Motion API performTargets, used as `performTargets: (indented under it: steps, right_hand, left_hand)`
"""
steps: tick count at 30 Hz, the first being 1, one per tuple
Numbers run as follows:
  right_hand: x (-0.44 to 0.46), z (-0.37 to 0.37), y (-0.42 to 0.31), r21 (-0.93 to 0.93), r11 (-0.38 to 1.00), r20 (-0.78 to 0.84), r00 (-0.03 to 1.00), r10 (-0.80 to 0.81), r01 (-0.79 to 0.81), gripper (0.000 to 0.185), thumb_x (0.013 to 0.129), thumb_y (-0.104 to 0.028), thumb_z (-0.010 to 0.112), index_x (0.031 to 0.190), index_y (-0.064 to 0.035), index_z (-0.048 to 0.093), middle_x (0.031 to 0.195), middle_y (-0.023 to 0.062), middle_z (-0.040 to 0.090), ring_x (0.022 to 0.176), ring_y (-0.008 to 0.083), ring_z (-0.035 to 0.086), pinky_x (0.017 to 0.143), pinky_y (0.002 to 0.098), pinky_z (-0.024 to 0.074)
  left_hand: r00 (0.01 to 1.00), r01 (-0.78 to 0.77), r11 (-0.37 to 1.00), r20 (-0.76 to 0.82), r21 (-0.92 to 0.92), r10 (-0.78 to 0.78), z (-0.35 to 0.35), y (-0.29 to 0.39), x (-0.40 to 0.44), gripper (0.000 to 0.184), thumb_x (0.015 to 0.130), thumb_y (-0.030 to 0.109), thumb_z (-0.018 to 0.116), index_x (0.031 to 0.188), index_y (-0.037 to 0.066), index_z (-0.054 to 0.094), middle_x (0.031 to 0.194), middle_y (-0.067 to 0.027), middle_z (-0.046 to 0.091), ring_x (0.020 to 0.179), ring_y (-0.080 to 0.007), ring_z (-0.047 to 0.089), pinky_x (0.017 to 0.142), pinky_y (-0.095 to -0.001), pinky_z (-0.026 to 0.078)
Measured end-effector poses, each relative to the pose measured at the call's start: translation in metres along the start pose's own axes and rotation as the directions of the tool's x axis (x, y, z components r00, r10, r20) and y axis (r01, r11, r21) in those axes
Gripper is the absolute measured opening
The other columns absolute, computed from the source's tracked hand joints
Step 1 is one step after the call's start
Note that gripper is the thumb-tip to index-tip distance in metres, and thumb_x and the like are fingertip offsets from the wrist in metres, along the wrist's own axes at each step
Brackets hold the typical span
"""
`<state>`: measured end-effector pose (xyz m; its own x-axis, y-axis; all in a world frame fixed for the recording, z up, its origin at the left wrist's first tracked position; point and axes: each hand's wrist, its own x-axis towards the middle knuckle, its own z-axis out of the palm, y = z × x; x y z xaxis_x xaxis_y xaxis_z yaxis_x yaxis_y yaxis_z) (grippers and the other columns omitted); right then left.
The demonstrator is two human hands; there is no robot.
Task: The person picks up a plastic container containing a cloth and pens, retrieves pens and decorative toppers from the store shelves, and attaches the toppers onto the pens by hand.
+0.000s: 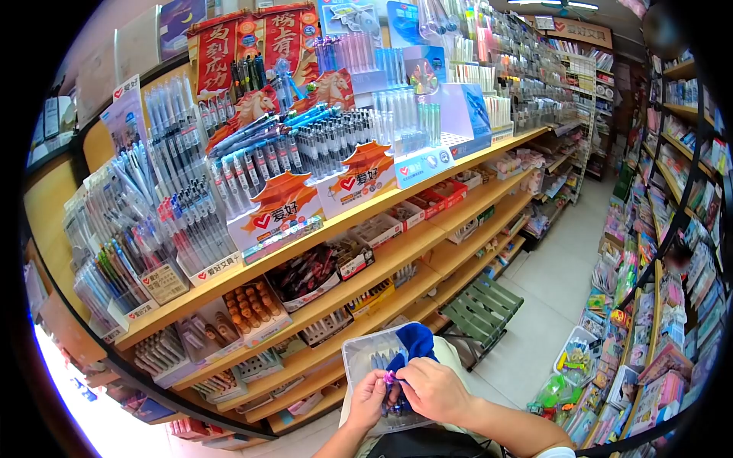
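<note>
My left hand point(367, 398) is closed in a pinch at a small pink-and-purple piece point(390, 377), whose exact kind I cannot make out. My right hand point(437, 389) meets it from the other side, its fingers bent and closed on a dark blue cloth point(417, 340). Part of that cloth drapes over the far rim of a clear plastic box point(353, 353) below my hands. Inside the box lie several pens point(379, 359), partly covered by my fingers. The box rests on my lap.
Left and ahead, a wooden shelf unit point(336, 221) holds many pens in display boxes point(282, 210). A green folding stool point(482, 311) stands beyond my knees. Along the right of the tiled aisle point(546, 263), goods and a white basket point(578, 351) line another rack.
</note>
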<state>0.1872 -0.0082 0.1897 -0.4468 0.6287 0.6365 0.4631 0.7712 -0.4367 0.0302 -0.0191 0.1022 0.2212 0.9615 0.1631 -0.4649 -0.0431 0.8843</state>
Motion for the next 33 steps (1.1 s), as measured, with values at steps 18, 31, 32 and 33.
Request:
performTargets:
  steps: [18,31,32,33]
  right_hand:
    - [0.0,-0.005,-0.001,0.079,0.997,-0.029,0.999,0.017,-0.015,0.013,0.072,-0.003,0.062,0.083,0.0008,0.057,0.074,0.0134,0.054,0.068,0.0292,0.054,0.061,0.0352,0.0454]
    - [0.001,-0.002,-0.003,0.044,0.998,-0.04,0.999,-0.037,0.038,0.015,0.074,-0.001,0.06,0.085,-0.0014,0.052,0.072,0.0117,0.053,0.065,0.0283,0.054,0.057,0.035,0.0444]
    - [0.001,-0.002,-0.004,0.045,0.998,-0.044,0.998,-0.039,0.041,0.016,0.074,0.0,0.06,0.086,-0.0017,0.05,0.072,0.0116,0.053,0.065,0.0282,0.054,0.057,0.0349,0.0442]
    - [0.001,-0.002,-0.004,0.041,0.998,-0.045,0.998,-0.046,0.048,0.017,0.073,0.0,0.061,0.086,-0.0019,0.049,0.072,0.0115,0.053,0.065,0.0281,0.054,0.056,0.035,0.0441]
  left_hand:
    - [1.0,0.018,0.999,-0.021,-0.028,-0.019,0.0,0.005,0.001,0.029,0.093,0.03,0.043,0.092,0.002,0.05,0.067,-0.0049,0.05,0.058,-0.0122,0.044,0.056,-0.0234,0.037]
    - [1.0,0.019,0.999,-0.019,0.04,-0.018,-0.004,-0.001,0.001,0.028,0.094,0.029,0.043,0.095,0.003,0.053,0.067,-0.0025,0.051,0.059,-0.0093,0.044,0.055,-0.0214,0.037]
    - [1.0,0.011,0.998,-0.015,0.061,-0.01,-0.003,-0.001,0.001,0.028,0.094,0.029,0.043,0.096,0.002,0.053,0.067,-0.0023,0.051,0.059,-0.009,0.044,0.055,-0.0211,0.037]
    - [1.0,0.003,0.997,-0.013,0.081,-0.002,-0.002,0.0,0.001,0.028,0.094,0.028,0.042,0.096,0.002,0.053,0.068,-0.002,0.051,0.059,-0.0086,0.044,0.055,-0.0209,0.036]
